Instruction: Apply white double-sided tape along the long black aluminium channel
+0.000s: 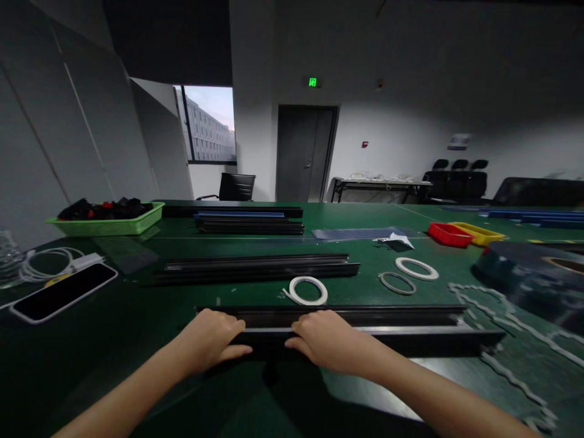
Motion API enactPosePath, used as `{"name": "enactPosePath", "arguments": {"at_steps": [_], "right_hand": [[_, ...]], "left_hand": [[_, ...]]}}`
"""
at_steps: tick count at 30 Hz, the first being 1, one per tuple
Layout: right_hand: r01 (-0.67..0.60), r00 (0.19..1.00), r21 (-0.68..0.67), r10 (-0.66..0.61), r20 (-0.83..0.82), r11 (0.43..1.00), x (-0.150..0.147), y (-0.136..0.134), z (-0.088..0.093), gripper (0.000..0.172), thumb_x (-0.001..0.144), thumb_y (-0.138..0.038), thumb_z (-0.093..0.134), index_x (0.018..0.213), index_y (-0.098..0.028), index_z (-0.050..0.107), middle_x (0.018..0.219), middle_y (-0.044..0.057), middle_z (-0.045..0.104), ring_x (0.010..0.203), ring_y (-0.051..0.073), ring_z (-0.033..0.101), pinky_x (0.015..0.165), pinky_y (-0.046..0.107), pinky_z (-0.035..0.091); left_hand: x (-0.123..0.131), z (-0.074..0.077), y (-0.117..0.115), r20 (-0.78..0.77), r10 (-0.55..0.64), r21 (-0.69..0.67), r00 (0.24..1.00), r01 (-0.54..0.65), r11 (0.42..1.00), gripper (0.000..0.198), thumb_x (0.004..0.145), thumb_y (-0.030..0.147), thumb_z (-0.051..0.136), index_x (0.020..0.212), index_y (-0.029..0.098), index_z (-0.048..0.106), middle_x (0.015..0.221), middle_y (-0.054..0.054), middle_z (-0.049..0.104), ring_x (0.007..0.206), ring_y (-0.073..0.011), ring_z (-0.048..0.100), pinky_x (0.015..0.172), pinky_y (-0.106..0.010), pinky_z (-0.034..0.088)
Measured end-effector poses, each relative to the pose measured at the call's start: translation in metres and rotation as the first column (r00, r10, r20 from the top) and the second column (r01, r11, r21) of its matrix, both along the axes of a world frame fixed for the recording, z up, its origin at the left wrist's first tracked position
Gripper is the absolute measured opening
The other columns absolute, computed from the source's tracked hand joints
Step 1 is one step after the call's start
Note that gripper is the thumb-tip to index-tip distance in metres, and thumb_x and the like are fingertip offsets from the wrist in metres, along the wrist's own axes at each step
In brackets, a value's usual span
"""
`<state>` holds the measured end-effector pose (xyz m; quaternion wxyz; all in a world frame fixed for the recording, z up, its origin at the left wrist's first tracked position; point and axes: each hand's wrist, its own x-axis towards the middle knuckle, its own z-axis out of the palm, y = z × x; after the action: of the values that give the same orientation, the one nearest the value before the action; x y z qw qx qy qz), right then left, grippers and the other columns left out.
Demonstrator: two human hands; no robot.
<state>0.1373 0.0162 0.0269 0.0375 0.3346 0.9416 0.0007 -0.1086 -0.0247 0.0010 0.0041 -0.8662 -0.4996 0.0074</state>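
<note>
A long black channel-shaped profile point(410, 344) lies crosswise on the green table in front of me. Near its left end, my left hand point(210, 340) grips the front wall, fingers over the top and thumb on the near face. My right hand point(326, 340) holds the same wall further right in a similar grip. Just beyond the profile is a roll of white tape point(308, 291) with a loose end. Another black profile point(255, 270) lies behind that, roughly parallel. The fingertips inside the channel are hidden.
A phone point(66, 292) and white cable lie left, below a green basket point(109, 226) of black parts. To the right are another white tape roll point(417, 268), a grey ring point(397, 283), a wavy pale strip point(515, 316), a large dark roll point(524, 280) and a red tray point(449, 236).
</note>
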Motion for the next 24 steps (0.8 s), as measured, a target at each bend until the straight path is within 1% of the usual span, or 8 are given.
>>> {"name": "enactPosePath", "arguments": {"at_steps": [4,7,10,13,16,20,22,24], "right_hand": [[0.037,0.998,-0.019,-0.036,0.052,0.999,0.002,0.0,0.007,0.046,0.088,-0.048,0.036,0.087,-0.016,0.068,0.081,0.012,0.069,0.073,0.025,0.065,0.065,0.034,0.046],[0.092,0.989,-0.055,-0.085,0.119,0.994,0.007,-0.001,0.017,0.047,0.087,-0.048,0.037,0.086,-0.014,0.069,0.081,0.015,0.069,0.073,0.027,0.065,0.063,0.036,0.047],[0.147,0.973,-0.094,-0.127,0.194,0.985,0.014,0.0,0.03,0.045,0.086,-0.046,0.04,0.086,-0.012,0.069,0.083,0.017,0.069,0.072,0.028,0.065,0.06,0.036,0.047],[0.197,0.959,-0.118,-0.166,0.231,0.973,0.018,0.0,0.036,0.048,0.085,-0.049,0.04,0.083,-0.011,0.069,0.082,0.017,0.069,0.069,0.028,0.065,0.058,0.035,0.046],[0.164,0.973,-0.105,-0.144,0.183,0.981,0.015,0.0,0.03,0.051,0.084,-0.053,0.04,0.085,-0.012,0.069,0.083,0.017,0.068,0.074,0.028,0.065,0.062,0.035,0.047],[0.038,0.999,-0.093,-0.035,0.036,0.995,0.004,0.0,0.014,0.049,0.088,-0.051,0.034,0.089,-0.016,0.068,0.085,0.012,0.069,0.076,0.024,0.065,0.066,0.033,0.046],[0.013,1.0,-0.069,-0.011,0.024,0.998,0.001,0.0,0.009,0.047,0.088,-0.049,0.034,0.088,-0.016,0.068,0.083,0.011,0.069,0.075,0.024,0.065,0.066,0.032,0.046],[0.017,0.999,-0.055,-0.014,0.04,0.998,0.002,0.0,0.008,0.047,0.088,-0.049,0.035,0.087,-0.016,0.068,0.082,0.011,0.069,0.074,0.024,0.065,0.065,0.032,0.046]], "left_hand": [[-0.002,-0.001,0.001,0.003,0.002,0.007,1.0,-0.002,1.0,0.035,0.087,0.049,0.039,0.089,0.02,0.058,0.085,-0.006,0.067,0.077,-0.0218,0.063,0.066,-0.032,0.047],[-0.003,0.001,0.0,0.023,0.003,0.001,1.0,-0.003,1.0,0.035,0.087,0.049,0.039,0.09,0.02,0.059,0.085,-0.006,0.067,0.078,-0.0207,0.063,0.068,-0.032,0.047],[-0.003,0.003,-0.001,0.03,0.002,-0.007,1.0,-0.002,1.0,0.037,0.088,0.05,0.037,0.09,0.02,0.059,0.084,-0.005,0.067,0.077,-0.0201,0.063,0.067,-0.031,0.047],[-0.003,0.003,0.0,0.033,0.005,-0.02,0.999,-0.004,1.0,0.038,0.087,0.051,0.037,0.088,0.02,0.059,0.084,-0.005,0.066,0.075,-0.0199,0.062,0.065,-0.031,0.046],[-0.003,0.002,0.001,0.039,0.01,-0.021,0.999,-0.01,1.0,0.039,0.086,0.052,0.038,0.088,0.019,0.059,0.084,-0.005,0.066,0.075,-0.0198,0.062,0.065,-0.03,0.046],[-0.002,0.001,0.001,0.036,0.002,-0.014,0.999,-0.001,1.0,0.041,0.086,0.053,0.037,0.09,0.019,0.059,0.085,-0.006,0.066,0.077,-0.0207,0.063,0.066,-0.03,0.045],[-0.002,0.001,0.001,0.025,-0.001,-0.011,1.0,0.002,1.0,0.041,0.086,0.054,0.037,0.09,0.019,0.058,0.086,-0.007,0.067,0.077,-0.021,0.063,0.066,-0.03,0.046],[-0.003,0.0,0.001,0.014,-0.003,-0.007,1.0,0.003,1.0,0.042,0.086,0.054,0.036,0.09,0.019,0.058,0.086,-0.006,0.067,0.077,-0.0214,0.063,0.065,-0.031,0.046]]}}
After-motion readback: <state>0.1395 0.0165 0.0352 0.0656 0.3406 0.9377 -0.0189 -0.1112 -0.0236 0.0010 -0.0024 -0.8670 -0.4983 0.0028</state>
